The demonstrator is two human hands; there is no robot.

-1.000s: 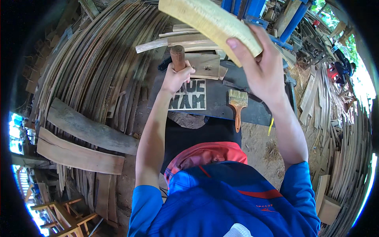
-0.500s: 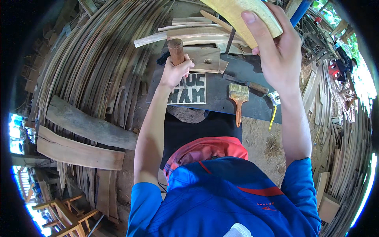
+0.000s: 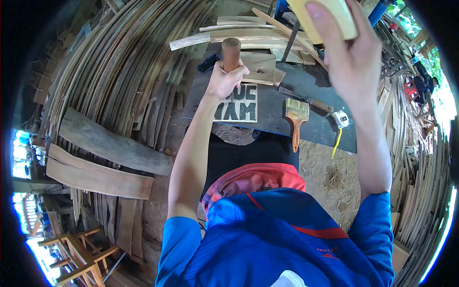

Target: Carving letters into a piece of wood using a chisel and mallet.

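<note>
My left hand (image 3: 225, 80) is closed around the upright wooden handle of a chisel (image 3: 231, 50), over the carved wooden board (image 3: 248, 110). That pale board has dark letters cut into it; my hand and wrist cover its left part. The chisel's blade is hidden below my fist. Raised high at the upper right, my right hand (image 3: 351, 62) grips a thick, curved, yellowish wooden block (image 3: 330, 21), whose far end runs out of view. A flat paintbrush (image 3: 296, 115) with an orange-brown handle lies right of the board, bristles away from me.
On the dark table (image 3: 272, 112) lie a wooden-handled chisel (image 3: 318, 105), a tape measure (image 3: 340, 119) with its yellow tape out, and a black object (image 3: 208, 63). Planks (image 3: 253, 36) lie behind; stacked timber strips (image 3: 129, 62) fill the left. A wooden stool (image 3: 79, 260) stands lower left.
My right hand and the wooden block have risen and shifted right. The whole view has shifted slightly; my left hand keeps its grip on the chisel over the board.
</note>
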